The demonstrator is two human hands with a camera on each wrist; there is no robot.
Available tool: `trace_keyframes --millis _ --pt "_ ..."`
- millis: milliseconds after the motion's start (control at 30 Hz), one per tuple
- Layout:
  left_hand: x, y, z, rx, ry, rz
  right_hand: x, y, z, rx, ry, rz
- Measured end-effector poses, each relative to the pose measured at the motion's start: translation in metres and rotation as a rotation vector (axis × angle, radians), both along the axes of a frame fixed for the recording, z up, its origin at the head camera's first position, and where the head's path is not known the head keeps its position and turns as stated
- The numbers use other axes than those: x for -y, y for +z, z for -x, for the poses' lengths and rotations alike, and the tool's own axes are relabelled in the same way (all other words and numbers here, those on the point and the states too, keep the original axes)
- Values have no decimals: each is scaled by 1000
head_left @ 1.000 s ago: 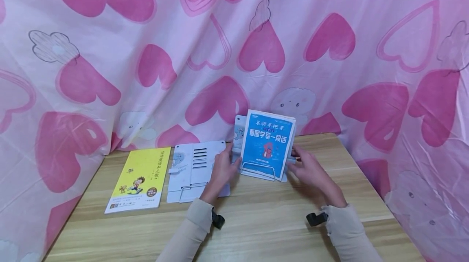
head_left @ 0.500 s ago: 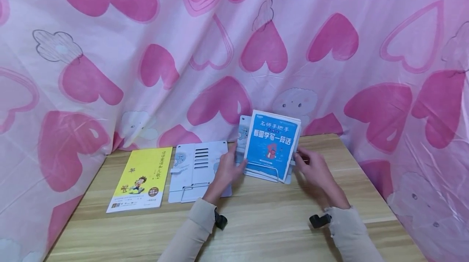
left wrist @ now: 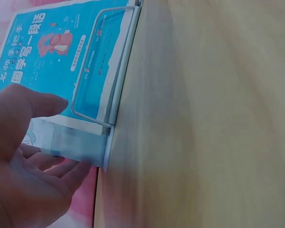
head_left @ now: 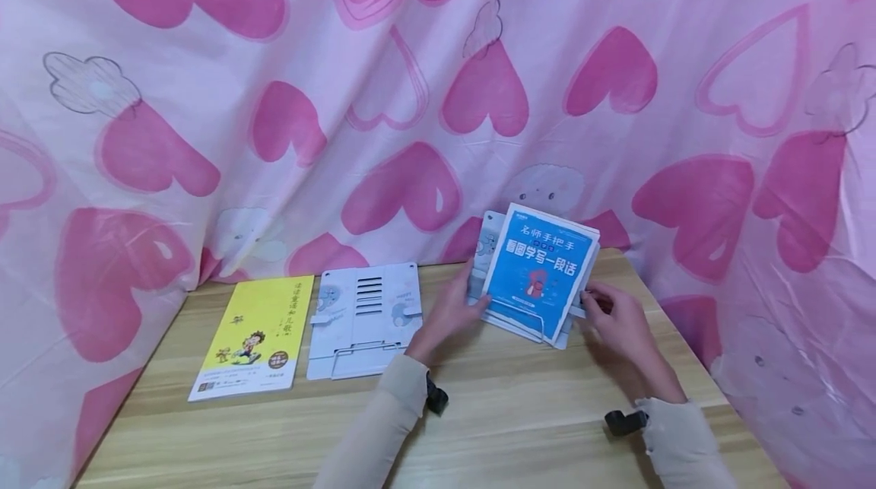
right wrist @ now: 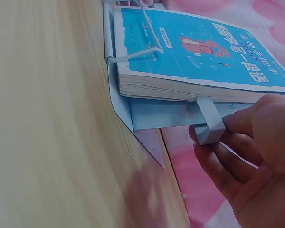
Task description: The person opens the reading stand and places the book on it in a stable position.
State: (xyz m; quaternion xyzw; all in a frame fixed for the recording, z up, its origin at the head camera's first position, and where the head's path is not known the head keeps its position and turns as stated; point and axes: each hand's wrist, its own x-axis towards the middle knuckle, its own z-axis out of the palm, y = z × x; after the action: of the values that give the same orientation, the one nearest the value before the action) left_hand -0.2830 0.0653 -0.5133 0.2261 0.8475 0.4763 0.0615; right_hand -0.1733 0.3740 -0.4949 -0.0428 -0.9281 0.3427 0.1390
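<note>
A thick blue book (head_left: 537,276) leans back on a pale blue book stand (head_left: 487,244), its lower front behind a wire holder (left wrist: 76,90). My left hand (head_left: 448,314) holds the stand's left side, the thumb at the book's front and the fingers behind the panel. On the other side, my right hand (head_left: 621,324) pinches a pale side clip (right wrist: 210,121) between thumb and fingers. In the right wrist view, the clip's tip lies at the book's page edge. The stand's back is hidden.
A second pale stand (head_left: 369,325) lies flat left of the left hand, its wire holder folded down. Beyond it lies a yellow book (head_left: 263,306). The wooden table (head_left: 534,428) ends at a pink heart-patterned curtain (head_left: 411,78) behind and on both sides.
The stand and blue book have shifted right and turned slightly clockwise, with both hands moving along. The right hand now pinches the side clip, drawn outward from the book. The second stand is more visible.
</note>
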Motion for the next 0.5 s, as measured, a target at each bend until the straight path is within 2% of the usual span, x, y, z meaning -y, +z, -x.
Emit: trace_keyframes --millis 200,500 --pt "-22 -4 2 -4 -33 -48 -15 2 -10 -2 -50 9" --pt "-40 -9 3 -15 -72 -113 -21 3 -17 19 -109 -1"
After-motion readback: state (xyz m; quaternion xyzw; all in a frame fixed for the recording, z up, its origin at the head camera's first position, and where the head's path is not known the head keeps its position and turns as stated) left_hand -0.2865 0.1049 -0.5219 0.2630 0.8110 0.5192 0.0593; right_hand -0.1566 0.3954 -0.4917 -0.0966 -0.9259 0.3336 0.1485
